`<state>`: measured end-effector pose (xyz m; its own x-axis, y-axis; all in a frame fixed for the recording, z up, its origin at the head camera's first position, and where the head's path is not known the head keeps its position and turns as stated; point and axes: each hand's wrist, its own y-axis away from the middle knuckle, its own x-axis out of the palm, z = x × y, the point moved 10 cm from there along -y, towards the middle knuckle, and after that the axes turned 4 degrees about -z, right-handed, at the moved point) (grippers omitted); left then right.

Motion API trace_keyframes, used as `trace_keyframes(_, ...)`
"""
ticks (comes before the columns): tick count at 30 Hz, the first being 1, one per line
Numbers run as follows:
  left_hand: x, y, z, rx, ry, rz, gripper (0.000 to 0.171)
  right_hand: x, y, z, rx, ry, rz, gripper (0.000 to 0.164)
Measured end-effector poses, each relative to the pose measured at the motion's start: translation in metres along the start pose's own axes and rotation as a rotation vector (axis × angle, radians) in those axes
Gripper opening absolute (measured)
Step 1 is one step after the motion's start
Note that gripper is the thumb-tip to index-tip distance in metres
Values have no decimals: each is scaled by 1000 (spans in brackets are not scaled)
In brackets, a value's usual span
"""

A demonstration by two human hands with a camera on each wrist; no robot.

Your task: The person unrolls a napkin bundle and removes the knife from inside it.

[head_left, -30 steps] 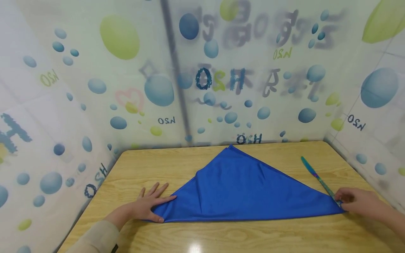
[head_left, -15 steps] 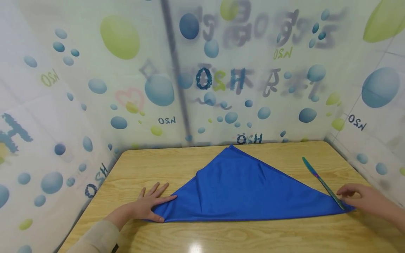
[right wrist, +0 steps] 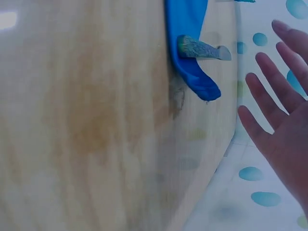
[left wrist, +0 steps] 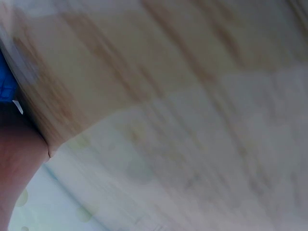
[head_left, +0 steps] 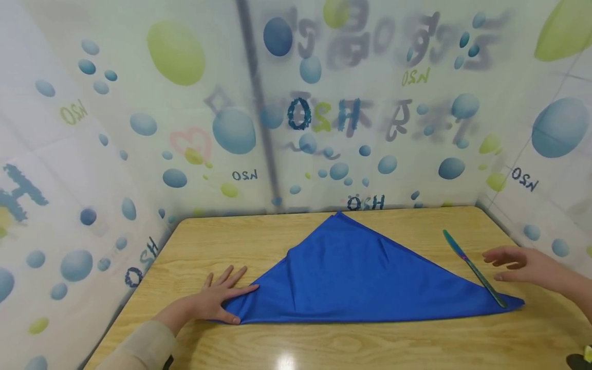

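Observation:
A blue cloth (head_left: 351, 277), folded into a triangle, lies on the table with its long edge towards me. My left hand (head_left: 219, 296) rests spread on its left corner, the fingers straight. Across the right corner lies a table knife (head_left: 481, 277) with a shiny blue-green finish; its handle end is on the cloth and its blade points away on the wood. Above and right of the knife, my right hand (head_left: 527, 264) hovers with nothing in it. In the right wrist view, that hand (right wrist: 284, 106) has its fingers spread, apart from the cloth corner (right wrist: 199, 84) and the knife handle (right wrist: 197, 48).
The light wooden table (head_left: 324, 347) ends at a back wall (head_left: 393, 128) printed with blue and green bubbles. Similar side walls stand left and right. A small dark and yellow thing (head_left: 580, 359), partly cut off, shows at the lower right.
My right hand has let go of the knife handle and risen away from the cloth's right corner, its fingers straightening. The knife stays on the cloth. My left hand has not moved.

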<state>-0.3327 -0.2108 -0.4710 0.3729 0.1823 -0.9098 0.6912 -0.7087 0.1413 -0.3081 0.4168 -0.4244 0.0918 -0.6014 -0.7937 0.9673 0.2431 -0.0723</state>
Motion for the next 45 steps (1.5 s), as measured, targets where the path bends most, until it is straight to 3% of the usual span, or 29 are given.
trace_keyframes(3, 0, 0, -1, 4, 2, 1, 78, 3, -7, -3, -47, -114, 71, 41)
trace_keyframes(7, -1, 0, 0, 3, -1, 0, 78, 8, -14, -7, -115, -213, 146, 51)
trace_keyframes(12, -1, -1, 1, -4, -8, 4, 78, 15, -22, -21, -86, -111, 171, 55)
trace_keyframes(19, 0, -1, 3, -4, -16, 1, 78, 18, -30, -30, -53, 42, 99, 63)
trace_keyframes(25, 0, -2, 0, 6, -24, -1, 78, 22, -32, -39, -15, 41, 59, 67)
trace_keyframes(36, -2, -2, -1, 5, -19, -2, 79, 23, -33, -32, -69, 89, 44, 60)
trace_keyframes(39, -1, -1, -1, 7, -19, -4, 78, 24, -34, -31, -75, 153, 67, 55)
trace_keyframes(45, 2, 0, 0, -3, -13, 6, 78, 33, -34, -26, -56, 82, 203, 49)
